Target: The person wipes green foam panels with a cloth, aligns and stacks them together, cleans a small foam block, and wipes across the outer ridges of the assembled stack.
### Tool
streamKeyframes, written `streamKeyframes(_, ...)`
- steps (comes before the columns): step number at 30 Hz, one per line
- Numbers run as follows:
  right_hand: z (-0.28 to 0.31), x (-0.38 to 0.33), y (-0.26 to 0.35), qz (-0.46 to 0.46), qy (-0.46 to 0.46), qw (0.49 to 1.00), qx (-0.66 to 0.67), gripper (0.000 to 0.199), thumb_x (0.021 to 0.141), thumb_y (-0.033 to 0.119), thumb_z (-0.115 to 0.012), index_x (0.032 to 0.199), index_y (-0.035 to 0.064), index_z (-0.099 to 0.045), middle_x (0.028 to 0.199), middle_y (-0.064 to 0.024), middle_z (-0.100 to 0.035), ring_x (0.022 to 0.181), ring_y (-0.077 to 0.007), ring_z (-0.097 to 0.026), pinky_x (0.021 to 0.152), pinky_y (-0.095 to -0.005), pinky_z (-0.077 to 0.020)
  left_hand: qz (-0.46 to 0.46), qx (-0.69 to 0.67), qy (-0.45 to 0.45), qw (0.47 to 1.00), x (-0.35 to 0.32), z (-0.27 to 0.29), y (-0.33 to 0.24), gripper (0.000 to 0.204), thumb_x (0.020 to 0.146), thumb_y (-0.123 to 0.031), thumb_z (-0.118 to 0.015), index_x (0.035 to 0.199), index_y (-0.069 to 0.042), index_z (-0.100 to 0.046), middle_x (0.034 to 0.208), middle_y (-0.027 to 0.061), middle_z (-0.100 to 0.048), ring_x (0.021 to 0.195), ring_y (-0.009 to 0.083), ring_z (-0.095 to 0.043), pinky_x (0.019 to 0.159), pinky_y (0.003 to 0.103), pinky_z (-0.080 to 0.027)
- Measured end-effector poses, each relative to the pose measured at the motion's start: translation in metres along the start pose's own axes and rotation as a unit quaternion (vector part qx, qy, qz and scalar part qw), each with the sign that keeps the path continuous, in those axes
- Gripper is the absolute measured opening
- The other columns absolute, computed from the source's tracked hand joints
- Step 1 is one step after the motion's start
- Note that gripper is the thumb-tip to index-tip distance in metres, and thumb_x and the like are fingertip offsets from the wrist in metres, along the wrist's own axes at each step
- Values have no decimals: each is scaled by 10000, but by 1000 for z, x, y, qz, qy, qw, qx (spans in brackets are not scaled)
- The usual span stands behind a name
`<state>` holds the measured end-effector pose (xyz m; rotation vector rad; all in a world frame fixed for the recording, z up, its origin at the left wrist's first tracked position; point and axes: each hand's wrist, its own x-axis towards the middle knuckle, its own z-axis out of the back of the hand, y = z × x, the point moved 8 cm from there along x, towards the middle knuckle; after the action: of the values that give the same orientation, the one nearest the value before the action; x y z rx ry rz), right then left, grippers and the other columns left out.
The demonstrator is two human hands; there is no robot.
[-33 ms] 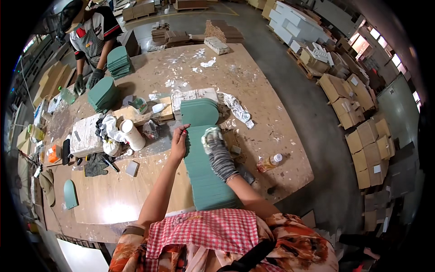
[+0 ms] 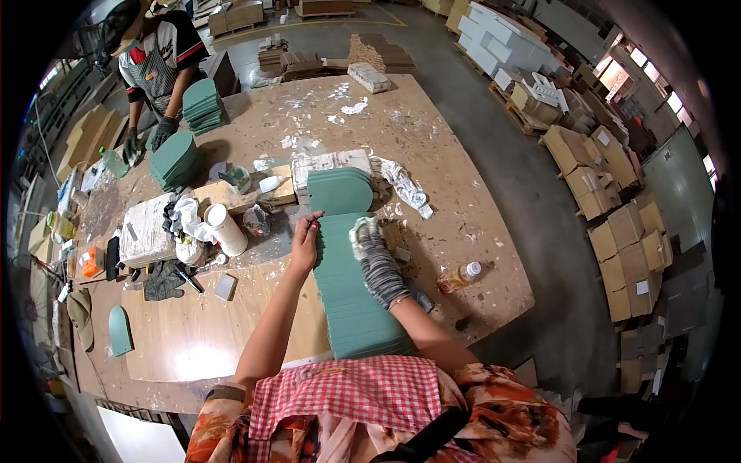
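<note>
While both hands work the row: step in hand looks like squaring up the green boards (image 2: 351, 285) standing on edge on the table (image 2: 471, 193).
Left hand (image 2: 305, 243): bare, flat against the row's left side, grasping nothing.
Right hand (image 2: 370, 251): gloved, pressing on top, not clenched.
Next move: likely needs even pressure so none tips.

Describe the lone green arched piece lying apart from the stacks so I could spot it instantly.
Start at the big wooden worktable and go to its near-left corner. There a single green arch-topped panel lies flat on a pale board, alone, unlike the stacked green panels elsewhere.
</note>
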<state>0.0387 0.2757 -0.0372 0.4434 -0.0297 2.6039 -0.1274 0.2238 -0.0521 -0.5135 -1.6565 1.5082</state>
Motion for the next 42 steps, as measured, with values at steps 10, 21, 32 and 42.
streamKeyframes(10,16,21,39,-24,100,994,-29,494,950,183,-352,1431,70,-340,1493,-158,-294,1403,-267,-255,1155,-406,-183,64,-42,0,997,-3,2,23,269,1000,-84,-413,1220,-62,-567,1045,21,-478,950,118,-437,920,241,-343)
streamKeyframes(21,14,14,5,-36,47,998,24,515,928,163,-391,1431,57,-347,1491,-191,-299,1392,-348,-271,1138,-431,-219,-11,38,-4,999,0,0,-2,262,977,-49,-419,1181,-45,-582,1038,79,-514,955,178,-480,919,280,-375)
streamKeyframes(32,-7,17,-28,-82,-38,970,226,530,937,49,-306,1466,36,-282,1503,-184,-285,1412,-331,-230,1186,-404,-151,69,-148,-23,986,-5,-3,8,376,1001,-92,-388,1371,-54,-439,1372,80,-455,1278,184,-391,1082,297,-262)
streamKeyframes(42,-2,54,56,6,56,997,58,468,944,171,-330,1384,21,-383,1467,-192,-339,1383,-305,-302,1141,-429,-203,104,-233,20,967,-5,-12,25,303,1027,-151,-382,1302,-53,-461,1228,51,-539,1123,130,-492,975,270,-390)
